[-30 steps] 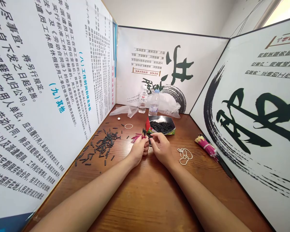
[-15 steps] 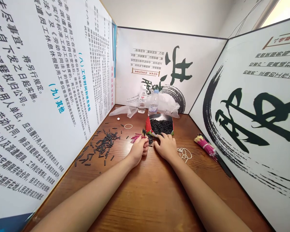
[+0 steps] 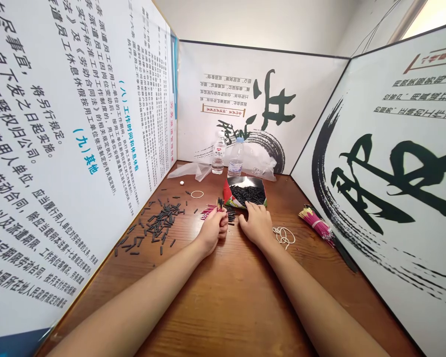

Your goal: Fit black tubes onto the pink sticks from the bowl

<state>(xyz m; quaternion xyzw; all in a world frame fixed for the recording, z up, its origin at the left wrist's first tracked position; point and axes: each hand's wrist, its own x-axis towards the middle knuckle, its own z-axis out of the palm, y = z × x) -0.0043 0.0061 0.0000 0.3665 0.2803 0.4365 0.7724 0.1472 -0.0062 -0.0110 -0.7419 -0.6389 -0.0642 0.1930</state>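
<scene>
My left hand [image 3: 212, 229] is closed around a bundle of thin pink sticks [image 3: 208, 212], some of whose upright ends carry black caps [image 3: 220, 204]. To its right my right hand [image 3: 255, 222] reaches to the front edge of a red open box [image 3: 228, 191]. Its thumb stands apart from the fingers, and the fingertips are partly hidden. Short black tubes [image 3: 247, 194] fill the box. A few more black tubes [image 3: 231, 214] lie on the wood between the two hands.
Loose black tubes [image 3: 161, 223] are scattered at left on the table [image 3: 230, 302]. A white cord [image 3: 283, 237] and a tied pink bundle [image 3: 317, 225] lie at right. Two bottles [image 3: 218, 158] and clear plastic [image 3: 191, 171] stand behind. Printed panels [image 3: 301, 64] enclose the table.
My right hand has shifted slightly, its index finger now at the box's front edge and its thumb a little further right. My left hand keeps its hold on the bundle.
</scene>
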